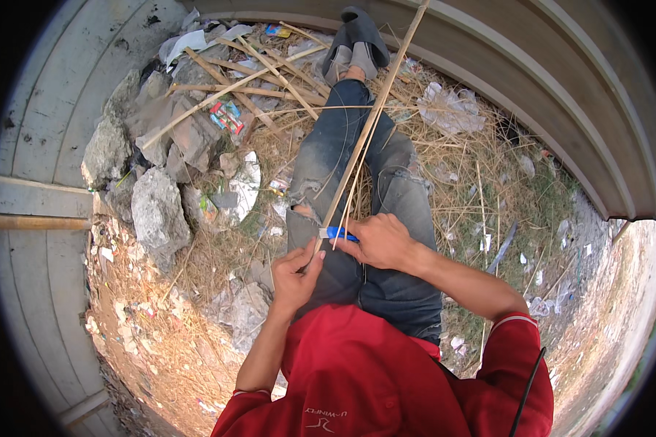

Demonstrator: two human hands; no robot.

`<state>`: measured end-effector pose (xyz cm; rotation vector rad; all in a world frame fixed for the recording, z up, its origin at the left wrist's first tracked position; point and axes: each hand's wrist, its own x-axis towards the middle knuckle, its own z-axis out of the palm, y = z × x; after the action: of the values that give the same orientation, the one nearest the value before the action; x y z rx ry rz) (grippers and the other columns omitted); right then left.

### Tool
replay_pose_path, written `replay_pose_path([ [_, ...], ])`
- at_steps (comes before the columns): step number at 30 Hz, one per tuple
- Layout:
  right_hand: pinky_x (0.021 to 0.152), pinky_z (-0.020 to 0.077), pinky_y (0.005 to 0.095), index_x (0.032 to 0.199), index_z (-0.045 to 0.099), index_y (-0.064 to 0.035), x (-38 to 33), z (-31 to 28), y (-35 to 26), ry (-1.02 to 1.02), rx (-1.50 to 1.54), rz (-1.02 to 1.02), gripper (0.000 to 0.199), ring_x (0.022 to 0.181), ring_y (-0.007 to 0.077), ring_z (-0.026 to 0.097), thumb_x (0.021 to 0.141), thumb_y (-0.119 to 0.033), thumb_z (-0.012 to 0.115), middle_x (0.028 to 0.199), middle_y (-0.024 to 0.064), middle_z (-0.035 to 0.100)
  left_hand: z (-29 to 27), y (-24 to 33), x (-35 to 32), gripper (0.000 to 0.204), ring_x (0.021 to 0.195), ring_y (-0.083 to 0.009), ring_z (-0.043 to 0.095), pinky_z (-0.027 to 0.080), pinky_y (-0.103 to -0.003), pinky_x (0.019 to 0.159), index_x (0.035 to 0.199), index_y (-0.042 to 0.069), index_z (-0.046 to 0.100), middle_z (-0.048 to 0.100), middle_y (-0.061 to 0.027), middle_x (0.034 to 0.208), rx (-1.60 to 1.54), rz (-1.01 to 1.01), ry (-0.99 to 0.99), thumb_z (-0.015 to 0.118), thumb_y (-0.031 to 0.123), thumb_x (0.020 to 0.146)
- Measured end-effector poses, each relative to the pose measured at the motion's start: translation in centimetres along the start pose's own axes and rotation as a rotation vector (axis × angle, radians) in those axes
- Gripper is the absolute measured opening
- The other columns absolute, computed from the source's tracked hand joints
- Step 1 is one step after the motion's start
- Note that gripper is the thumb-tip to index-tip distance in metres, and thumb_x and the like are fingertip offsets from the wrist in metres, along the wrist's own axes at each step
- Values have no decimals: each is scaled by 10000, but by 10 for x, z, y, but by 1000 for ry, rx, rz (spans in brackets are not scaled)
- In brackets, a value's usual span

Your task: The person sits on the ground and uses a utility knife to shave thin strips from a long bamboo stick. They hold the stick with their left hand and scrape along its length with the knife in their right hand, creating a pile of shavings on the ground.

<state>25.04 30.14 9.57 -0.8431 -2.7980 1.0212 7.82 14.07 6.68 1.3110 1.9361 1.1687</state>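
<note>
A long, thin bamboo strip (375, 109) runs from between my hands out past my feet to the top of the view. My left hand (295, 279) pinches its near end above my left thigh. In my right hand (381, 240) is a blue utility knife (340, 233), fingers closed around it. The knife's short pale blade lies against the strip just ahead of my left fingertips. Thin slivers (353, 193) trail beside the strip, close to my right fingers; whether they are still joined to it I cannot tell.
My legs in torn jeans (328, 160) stretch forward over dry shavings (452, 171). Grey rocks (160, 207) and a heap of bamboo pieces (262, 80) lie to the left and ahead. Corrugated metal (547, 95) curves along the right; a panelled wall (40, 131) stands left.
</note>
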Motion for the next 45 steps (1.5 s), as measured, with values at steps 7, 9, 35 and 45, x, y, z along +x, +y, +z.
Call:
replay_pose_path([
  [7, 706, 496, 562, 912, 684, 28, 45, -82, 144, 653, 42, 474, 563, 771, 497, 665, 1057, -486, 505, 743, 281, 671, -32, -15, -41, 291, 527, -111, 510, 401, -267, 505, 1152, -37, 755, 579, -77, 638, -21, 52, -106, 771, 34, 871],
  [9, 665, 464, 523, 874, 665, 40, 36, -102, 214, 757, -22, 481, 601, 677, 420, 604, 1065, -500, 482, 685, 247, 607, -44, -24, -50, 295, 539, -114, 537, 420, -263, 516, 1145, -41, 757, 598, -83, 652, -31, 116, -186, 777, 20, 857],
  [35, 573, 526, 508, 906, 615, -38, -9, 8, 25, 161, -36, -111, 431, 657, 406, 687, 977, -463, 641, 713, 183, 695, -1, -4, -6, 279, 601, -101, 573, 437, -278, 550, 1200, -44, 726, 656, -108, 732, -43, 0, -106, 708, 74, 947],
  [45, 557, 509, 522, 905, 605, -63, 27, -42, 61, 456, -181, 69, 439, 654, 417, 680, 1000, -491, 606, 684, 185, 679, -21, -18, -24, 309, 586, -110, 543, 434, -266, 557, 1229, -52, 710, 620, -99, 711, -30, 7, -130, 705, 70, 945],
])
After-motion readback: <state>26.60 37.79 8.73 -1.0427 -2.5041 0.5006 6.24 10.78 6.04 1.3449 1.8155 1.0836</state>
